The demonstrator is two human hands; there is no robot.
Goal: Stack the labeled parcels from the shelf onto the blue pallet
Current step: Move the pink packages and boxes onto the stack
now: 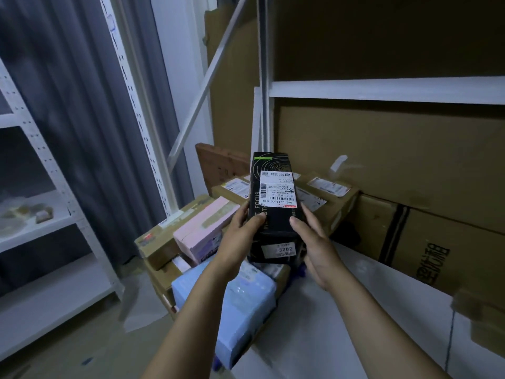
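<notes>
Black box (276, 214) held between both hands, clear of pile, label (277, 190) facing up, probably so it can be read. Left hand (240, 242) grips left side, thumb over top edge. Right hand (314, 247) clamps right side, thumb on top, fingers hidden behind. Two-sided hold likely steadies long, narrow box. Pink box (202, 228) just left of left hand. Blue pack (246, 302) below wrists. Brown boxes (328, 203) beyond right fingertips. Pallet not clearly seen, likely under pile.

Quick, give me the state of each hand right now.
Left hand: grips the black labeled box by its left side.
Right hand: grips the same box by its right side.
</notes>
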